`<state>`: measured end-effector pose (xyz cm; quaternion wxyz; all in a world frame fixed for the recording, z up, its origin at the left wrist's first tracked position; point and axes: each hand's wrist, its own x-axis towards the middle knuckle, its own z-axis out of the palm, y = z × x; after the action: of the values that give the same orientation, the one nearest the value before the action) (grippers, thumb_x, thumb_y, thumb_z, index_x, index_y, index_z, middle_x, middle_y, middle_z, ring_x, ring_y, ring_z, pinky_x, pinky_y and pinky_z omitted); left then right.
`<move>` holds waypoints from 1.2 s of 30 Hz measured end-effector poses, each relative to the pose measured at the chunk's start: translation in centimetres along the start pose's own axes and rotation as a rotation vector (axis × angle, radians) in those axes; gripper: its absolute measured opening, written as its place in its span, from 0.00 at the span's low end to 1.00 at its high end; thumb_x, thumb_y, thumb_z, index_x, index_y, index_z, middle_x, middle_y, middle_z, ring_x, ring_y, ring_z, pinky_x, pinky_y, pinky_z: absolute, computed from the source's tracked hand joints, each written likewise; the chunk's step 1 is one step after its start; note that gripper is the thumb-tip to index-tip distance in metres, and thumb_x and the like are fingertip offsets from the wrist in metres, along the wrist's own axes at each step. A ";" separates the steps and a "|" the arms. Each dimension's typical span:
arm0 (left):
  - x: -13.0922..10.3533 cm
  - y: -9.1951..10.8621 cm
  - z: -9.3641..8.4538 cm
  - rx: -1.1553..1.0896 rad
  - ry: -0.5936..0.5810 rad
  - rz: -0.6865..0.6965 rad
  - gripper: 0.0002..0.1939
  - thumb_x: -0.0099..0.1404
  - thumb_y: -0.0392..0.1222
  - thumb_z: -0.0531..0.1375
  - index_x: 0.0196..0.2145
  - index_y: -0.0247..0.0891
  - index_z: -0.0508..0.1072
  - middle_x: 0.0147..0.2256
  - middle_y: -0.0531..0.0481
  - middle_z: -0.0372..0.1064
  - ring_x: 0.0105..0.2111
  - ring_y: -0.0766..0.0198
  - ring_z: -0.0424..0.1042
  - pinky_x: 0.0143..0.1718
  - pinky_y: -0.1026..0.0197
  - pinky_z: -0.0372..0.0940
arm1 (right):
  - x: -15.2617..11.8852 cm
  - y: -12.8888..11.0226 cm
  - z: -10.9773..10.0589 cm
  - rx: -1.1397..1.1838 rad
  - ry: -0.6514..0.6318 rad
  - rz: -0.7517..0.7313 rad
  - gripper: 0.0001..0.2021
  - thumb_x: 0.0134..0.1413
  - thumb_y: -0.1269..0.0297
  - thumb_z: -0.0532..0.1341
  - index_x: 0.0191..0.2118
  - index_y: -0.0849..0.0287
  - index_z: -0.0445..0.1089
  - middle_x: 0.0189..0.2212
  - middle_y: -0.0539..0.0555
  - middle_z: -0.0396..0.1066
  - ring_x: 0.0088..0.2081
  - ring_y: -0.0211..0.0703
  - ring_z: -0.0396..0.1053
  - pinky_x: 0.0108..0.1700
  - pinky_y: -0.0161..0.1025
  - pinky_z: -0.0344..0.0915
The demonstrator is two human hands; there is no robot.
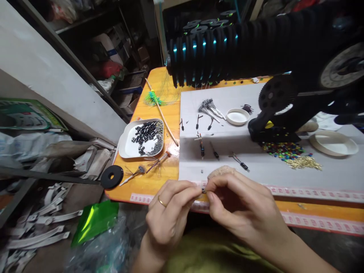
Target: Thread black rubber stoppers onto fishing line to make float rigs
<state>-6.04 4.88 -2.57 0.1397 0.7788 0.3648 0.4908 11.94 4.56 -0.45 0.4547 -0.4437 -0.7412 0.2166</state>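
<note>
My left hand, with a ring on one finger, is closed in a pinch at the table's front edge. Facing it, my right hand pinches from the other side. Between the fingertips a small dark piece shows, mostly covered by the fingers. Just beyond my hands, a tiny grey bead-like part lies on the white sheet. Small black pieces with thin stems, such as this one, lie scattered farther back. A bundle of grey-tipped wires rests behind them.
A white tray holds many black tubes and grey bits. A thin stick lies beside it; a black disc sits at the left corner. A large black machine overhangs the right side, near colored beads and round dishes.
</note>
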 end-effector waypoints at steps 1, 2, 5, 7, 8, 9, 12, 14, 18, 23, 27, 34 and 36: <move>0.3 -0.2 -0.2 0.008 -0.031 0.007 0.16 0.63 0.24 0.62 0.47 0.38 0.75 0.38 0.47 0.77 0.38 0.62 0.76 0.40 0.62 0.71 | 0.0 0.2 0.1 -0.041 0.012 -0.021 0.08 0.56 0.78 0.58 0.36 0.58 0.65 0.29 0.50 0.67 0.29 0.35 0.67 0.29 0.32 0.65; 0.6 -0.3 -0.4 0.026 -0.060 0.012 0.16 0.63 0.24 0.62 0.47 0.37 0.75 0.38 0.46 0.76 0.37 0.62 0.75 0.40 0.61 0.71 | 0.1 0.3 0.2 -0.093 0.026 -0.050 0.07 0.56 0.78 0.59 0.36 0.59 0.65 0.29 0.51 0.68 0.30 0.37 0.67 0.31 0.34 0.66; 1.6 -0.8 -1.0 0.111 -0.135 0.006 0.12 0.63 0.24 0.61 0.43 0.35 0.74 0.34 0.45 0.75 0.35 0.62 0.73 0.39 0.60 0.70 | 0.3 0.8 0.5 -0.253 0.043 -0.140 0.06 0.56 0.79 0.59 0.35 0.60 0.66 0.29 0.54 0.69 0.33 0.43 0.67 0.36 0.40 0.65; 2.2 -1.0 -1.2 0.159 -0.175 -0.026 0.09 0.62 0.25 0.61 0.38 0.36 0.73 0.32 0.47 0.73 0.34 0.61 0.71 0.38 0.60 0.68 | 0.5 1.1 0.7 -0.317 0.024 -0.168 0.06 0.56 0.79 0.60 0.35 0.62 0.67 0.31 0.57 0.71 0.36 0.47 0.66 0.39 0.43 0.65; 2.4 -1.2 -1.2 0.174 -0.191 -0.053 0.08 0.62 0.26 0.61 0.36 0.36 0.72 0.31 0.48 0.71 0.34 0.61 0.70 0.38 0.60 0.68 | 0.5 1.2 0.8 -0.337 0.011 -0.171 0.05 0.56 0.79 0.61 0.36 0.63 0.68 0.32 0.58 0.71 0.37 0.48 0.66 0.41 0.45 0.64; 2.6 -1.2 -1.3 0.180 -0.209 -0.088 0.08 0.62 0.26 0.61 0.35 0.37 0.72 0.31 0.48 0.70 0.34 0.61 0.69 0.37 0.60 0.67 | 0.5 1.3 0.9 -0.351 -0.001 -0.169 0.05 0.56 0.79 0.61 0.36 0.64 0.68 0.33 0.59 0.71 0.39 0.50 0.66 0.43 0.46 0.64; 2.9 -1.3 -1.3 0.149 -0.269 -0.198 0.07 0.62 0.27 0.59 0.33 0.38 0.70 0.31 0.49 0.66 0.36 0.60 0.68 0.37 0.61 0.65 | 0.4 1.5 1.0 -0.389 -0.015 -0.165 0.04 0.57 0.78 0.62 0.37 0.64 0.69 0.34 0.61 0.72 0.41 0.52 0.65 0.45 0.48 0.63; 3.1 -1.2 -1.4 0.121 -0.298 -0.258 0.07 0.62 0.27 0.59 0.32 0.38 0.70 0.32 0.50 0.64 0.37 0.61 0.67 0.37 0.61 0.64 | 0.3 1.5 1.1 -0.402 -0.011 -0.163 0.04 0.57 0.77 0.63 0.37 0.65 0.69 0.35 0.61 0.72 0.41 0.52 0.65 0.45 0.49 0.64; 3.4 -1.3 -1.4 0.087 -0.336 -0.326 0.07 0.61 0.27 0.59 0.31 0.38 0.70 0.33 0.51 0.61 0.39 0.61 0.65 0.40 0.61 0.61 | 0.3 1.5 1.1 -0.406 -0.009 -0.164 0.04 0.56 0.77 0.64 0.37 0.66 0.70 0.35 0.61 0.71 0.41 0.52 0.65 0.46 0.50 0.64; 3.4 -1.6 -1.4 0.037 -0.369 -0.367 0.05 0.62 0.29 0.59 0.32 0.37 0.70 0.35 0.51 0.61 0.41 0.61 0.65 0.42 0.60 0.60 | 0.2 1.6 1.2 -0.403 -0.003 -0.157 0.04 0.57 0.78 0.64 0.37 0.66 0.69 0.36 0.60 0.71 0.41 0.51 0.64 0.46 0.49 0.63; 3.0 -1.8 -1.1 0.001 -0.332 -0.379 0.07 0.61 0.27 0.58 0.30 0.37 0.69 0.33 0.51 0.62 0.40 0.61 0.65 0.42 0.60 0.60 | -0.1 1.5 1.1 -0.418 -0.002 -0.127 0.04 0.56 0.77 0.64 0.35 0.64 0.69 0.34 0.59 0.72 0.40 0.50 0.64 0.43 0.48 0.62; 2.7 -1.8 -0.8 -0.027 -0.314 -0.386 0.08 0.59 0.25 0.59 0.30 0.36 0.69 0.31 0.52 0.61 0.35 0.64 0.64 0.38 0.61 0.60 | -0.5 1.5 0.4 -0.455 0.020 -0.092 0.04 0.56 0.78 0.64 0.34 0.64 0.69 0.32 0.59 0.72 0.37 0.48 0.64 0.41 0.47 0.61; 2.8 -1.8 -0.9 -0.025 -0.315 -0.383 0.08 0.59 0.24 0.59 0.30 0.36 0.69 0.31 0.53 0.61 0.35 0.64 0.64 0.37 0.62 0.59 | -0.6 1.5 0.3 -0.459 0.019 -0.092 0.04 0.56 0.78 0.64 0.34 0.64 0.69 0.32 0.58 0.72 0.37 0.48 0.64 0.41 0.47 0.61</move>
<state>-6.86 7.96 -1.35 0.2951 0.7603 0.4735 0.3326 12.50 4.86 -1.94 0.3583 -0.5033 -0.7861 0.0174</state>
